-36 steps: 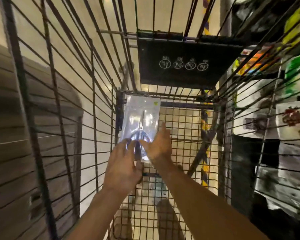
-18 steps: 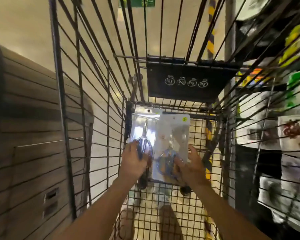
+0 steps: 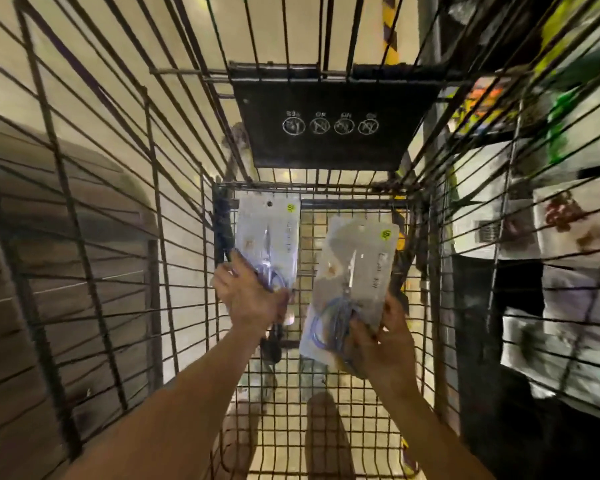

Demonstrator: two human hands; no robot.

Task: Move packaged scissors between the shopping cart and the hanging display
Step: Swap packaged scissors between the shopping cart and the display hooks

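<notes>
A person is leaning over a wire shopping cart (image 3: 174, 237), both bare arms reaching down into its basket. Each hand is holding one flat pack of scissors. The left hand (image 3: 252, 297) is gripping the left pack (image 3: 269, 237) by its lower end, fingers curled round it, near the cart's far left corner. The right hand (image 3: 383, 344) is pinching the right pack (image 3: 355, 271) at its bottom edge, thumb on the front and fingers behind, holding it tilted just above the mesh floor. The two packs are sitting apart.

Each pack is looking light, thin and fairly stiff: a card back under a clear plastic blister, probably slick and glossy. The safest hold is likely the card edge or lower corner, keeping the hang hole at the top free for a display hook.

A black flap (image 3: 329, 116) with four white round symbols is hanging at the cart's far end. To the right, through the bars, blurred hanging goods (image 3: 568, 216) are showing. The tall wire sides are standing in the way, so packs must probably be lifted up and over them.
</notes>
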